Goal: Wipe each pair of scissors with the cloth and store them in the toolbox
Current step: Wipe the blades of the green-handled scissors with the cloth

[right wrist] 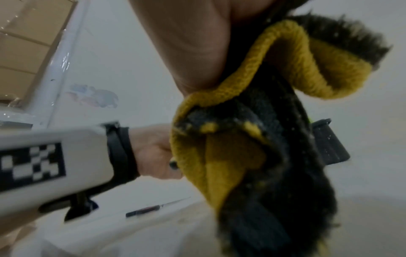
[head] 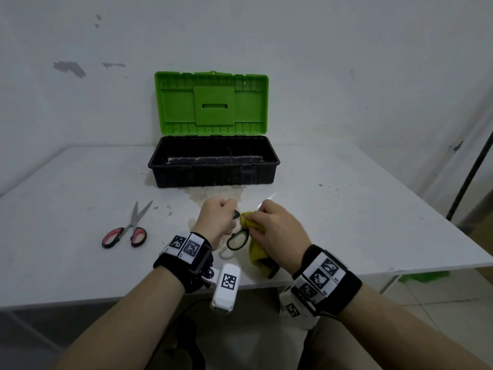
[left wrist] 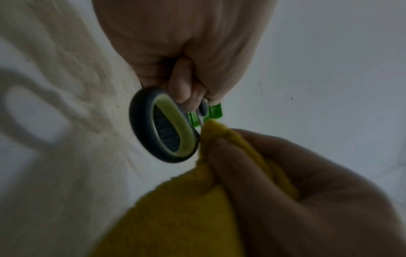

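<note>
- Yellow cloth, dark on its reverse side, bunched in the right hand; fingers curled round it, pressing it against the scissors held beside it. Loose end hangs down toward the bench.
- Left hand closed in a fist round the upper handle of a pair of grey-handled scissors; lower loop, grey with a pale green lining, hangs free below the fist, clear of the bench.
- Blades of the grey-handled scissors hidden by cloth and fingers; cannot tell whether blades are apart or together.
- Left wrist view: fingertips wrap the handle just above the loop; cloth touches the loop's edge.
- Second pair, red-handled scissors, lies flat on the bench to the left, blades slightly apart, pointing away from the person. Well apart from both hands.
- Toolbox, black base, stands at the back of the bench near the wall; green lid raised upright. Something dark and flat lies inside; cannot make it out.
- Bench surface white, with a brownish stain in front of the toolbox, under the hands.
</note>
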`<action>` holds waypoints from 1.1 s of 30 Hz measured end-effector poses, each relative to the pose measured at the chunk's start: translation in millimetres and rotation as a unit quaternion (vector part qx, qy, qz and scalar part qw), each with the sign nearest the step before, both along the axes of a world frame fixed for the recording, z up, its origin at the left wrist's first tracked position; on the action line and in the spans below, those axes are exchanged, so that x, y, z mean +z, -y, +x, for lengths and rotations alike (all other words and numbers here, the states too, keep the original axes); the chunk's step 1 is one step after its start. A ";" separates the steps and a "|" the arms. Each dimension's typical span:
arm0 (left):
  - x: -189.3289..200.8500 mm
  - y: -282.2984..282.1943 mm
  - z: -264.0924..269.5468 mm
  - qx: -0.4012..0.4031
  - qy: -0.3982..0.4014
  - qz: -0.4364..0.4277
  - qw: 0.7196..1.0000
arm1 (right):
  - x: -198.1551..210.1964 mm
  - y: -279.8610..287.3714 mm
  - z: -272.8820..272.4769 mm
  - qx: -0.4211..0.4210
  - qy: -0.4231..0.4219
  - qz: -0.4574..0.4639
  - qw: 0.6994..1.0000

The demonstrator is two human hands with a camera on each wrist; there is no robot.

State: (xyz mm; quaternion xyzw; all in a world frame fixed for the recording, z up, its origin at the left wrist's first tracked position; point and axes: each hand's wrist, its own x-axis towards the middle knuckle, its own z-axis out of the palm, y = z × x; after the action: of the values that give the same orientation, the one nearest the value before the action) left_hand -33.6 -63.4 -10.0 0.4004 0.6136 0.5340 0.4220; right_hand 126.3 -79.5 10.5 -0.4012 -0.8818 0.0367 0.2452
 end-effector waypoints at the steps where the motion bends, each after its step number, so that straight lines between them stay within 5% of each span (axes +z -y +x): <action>1: 0.1 0.1 0.0 -0.001 0.004 -0.001 1.000 | -2.3 0.6 -0.2 0.001 0.003 -0.008 1.000; 7: -0.6 1.5 -10.0 -0.009 0.061 -0.027 0.998 | 0.5 -6.1 18.3 -0.020 -0.001 -0.026 0.999; 15: 4.1 11.8 -0.6 -0.190 0.139 -0.072 0.969 | 6.9 -26.3 27.8 -0.055 -0.074 -0.028 0.995; 21: 3.9 15.8 -6.1 -0.212 0.041 -0.094 0.972 | 4.5 -25.4 31.4 -0.046 -0.083 -0.019 0.995; 33: -0.7 16.0 -4.8 -0.186 -0.021 -0.087 0.978 | -0.1 -14.1 29.6 -0.004 -0.073 0.003 0.997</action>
State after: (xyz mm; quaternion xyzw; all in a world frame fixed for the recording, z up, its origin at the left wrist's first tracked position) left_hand -38.4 -79.5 -10.7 0.4801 0.5812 0.3822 0.5345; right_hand 155.9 -65.5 10.4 -0.4007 -0.8598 0.0623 0.3103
